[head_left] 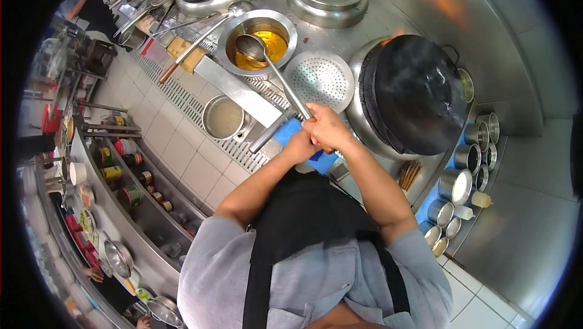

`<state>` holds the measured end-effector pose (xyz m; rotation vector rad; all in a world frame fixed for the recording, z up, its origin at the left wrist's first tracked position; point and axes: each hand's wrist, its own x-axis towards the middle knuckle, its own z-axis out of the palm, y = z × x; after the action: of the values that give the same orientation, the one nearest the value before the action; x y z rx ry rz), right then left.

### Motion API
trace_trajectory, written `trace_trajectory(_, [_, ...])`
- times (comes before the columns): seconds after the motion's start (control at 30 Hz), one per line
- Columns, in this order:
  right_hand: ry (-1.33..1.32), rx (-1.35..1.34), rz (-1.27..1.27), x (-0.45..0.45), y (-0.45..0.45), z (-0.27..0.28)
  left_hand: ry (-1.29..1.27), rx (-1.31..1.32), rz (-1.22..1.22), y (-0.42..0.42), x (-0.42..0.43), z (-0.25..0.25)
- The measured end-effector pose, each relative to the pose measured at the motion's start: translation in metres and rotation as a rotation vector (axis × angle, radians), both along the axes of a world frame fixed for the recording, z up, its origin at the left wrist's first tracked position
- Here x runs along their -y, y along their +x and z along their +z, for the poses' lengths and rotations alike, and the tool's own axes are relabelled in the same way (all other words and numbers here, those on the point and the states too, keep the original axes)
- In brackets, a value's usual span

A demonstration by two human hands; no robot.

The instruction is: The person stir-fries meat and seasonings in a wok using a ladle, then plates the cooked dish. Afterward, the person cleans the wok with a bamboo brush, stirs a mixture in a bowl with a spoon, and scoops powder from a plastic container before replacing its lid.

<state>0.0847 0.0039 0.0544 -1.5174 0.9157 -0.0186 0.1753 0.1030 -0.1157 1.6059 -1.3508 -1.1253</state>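
Note:
My right hand (328, 127) is wrapped round the handle of a long ladle (284, 80). The ladle's bowl rests in a metal pot (289, 25) with yellow oil in it, and its wooden handle end shows below my hand. My left hand (300, 148) is closed, close against my right hand. A bright blue cloth (288, 131) shows on both sides of it; the left fingers are partly hidden. Beside the pot lies a perforated strainer (320, 80). A black wok (419, 95) with faint smoke sits on the burner to the right.
A metal tube (272, 130) juts out by my left hand. A pot of cloudy liquid (223, 117) stands at the stove's front edge. Several metal containers (455, 184) and squeeze bottles line the right side. Another ladle (197, 43) lies at the left. Other people work at far left.

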Motion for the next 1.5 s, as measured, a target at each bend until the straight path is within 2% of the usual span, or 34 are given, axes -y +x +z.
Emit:
trace_trajectory(0.07, [-0.095,-0.018,-0.035,-0.008,0.008,-0.008,0.081,0.296,0.031,0.007,-0.002,-0.018])
trace_trajectory(0.1, [-0.107,-0.001,-0.079,-0.016,0.011,-0.007,0.133,0.218,0.054,0.015,-0.004,0.022])
trace_trajectory(0.17, [-0.096,0.046,-0.153,-0.022,0.014,-0.009,0.104,0.22,0.082,0.018,-0.005,0.016])
trace_trajectory(0.27, [0.245,0.294,-0.282,-0.015,-0.003,0.0,0.151,0.265,0.074,0.015,-0.013,0.016])
trace_trajectory(0.3, [0.447,0.399,-0.364,-0.013,-0.016,0.01,0.17,0.297,0.063,0.018,-0.013,0.021])
trace_trajectory(0.37, [0.613,0.59,-0.391,-0.013,-0.055,0.024,-0.015,0.447,0.135,0.015,-0.021,0.037])
trace_trajectory(0.4, [0.69,0.69,-0.409,-0.016,-0.079,0.03,-0.113,0.515,0.162,0.011,-0.026,0.046])
trace_trajectory(0.5, [0.693,0.793,-0.451,-0.043,-0.162,0.044,-0.242,0.607,0.107,-0.001,-0.031,0.078])
trace_trajectory(0.6, [0.536,0.759,-0.548,-0.082,-0.241,0.05,-0.379,0.515,-0.022,-0.045,-0.017,0.109])
trace_trajectory(0.73, [0.255,0.494,-0.681,-0.106,-0.296,0.051,-0.63,0.471,-0.205,-0.136,0.02,0.153])
trace_trajectory(0.8, [0.095,0.389,-0.661,-0.078,-0.315,0.034,-0.776,0.504,-0.253,-0.175,0.045,0.16])
trace_trajectory(0.87, [-0.066,0.292,-0.673,-0.04,-0.326,0.021,-0.683,0.642,-0.289,-0.2,0.064,0.149])
trace_trajectory(0.9, [-0.091,0.237,-0.774,-0.023,-0.333,-0.008,-0.62,0.709,-0.304,-0.208,0.069,0.14])
trace_trajectory(0.93, [-0.298,0.123,-0.764,-0.008,-0.34,-0.024,-0.614,0.775,-0.278,-0.213,0.073,0.133])
trace_trajectory(1.0, [-0.621,-0.175,-0.714,-0.011,-0.35,-0.021,-0.671,0.783,-0.253,-0.213,0.071,0.135])
trace_trajectory(1.1, [-0.256,0.11,-0.806,-0.057,-0.376,-0.016,-0.695,0.774,-0.208,-0.213,0.062,0.153])
trace_trajectory(1.2, [0.223,0.516,-0.834,-0.067,-0.402,-0.008,-0.652,0.775,-0.127,-0.219,0.054,0.148])
trace_trajectory(1.3, [-0.217,0.047,-0.688,-0.046,-0.394,-0.024,-0.754,0.634,0.048,-0.221,0.02,0.16])
trace_trajectory(1.33, [-0.596,-0.237,-0.584,-0.045,-0.387,-0.031,-0.688,0.598,0.064,-0.216,0.002,0.157])
trace_trajectory(1.4, [-0.55,-0.181,-0.656,-0.046,-0.385,-0.037,-0.636,0.567,0.121,-0.195,-0.047,0.153])
trace_trajectory(1.43, [-0.492,-0.175,-0.677,-0.056,-0.378,-0.02,-0.566,0.586,0.136,-0.18,-0.077,0.149])
trace_trajectory(1.5, [-0.815,-0.199,-0.443,-0.044,-0.404,-0.041,-0.405,0.563,0.239,-0.144,-0.138,0.121])
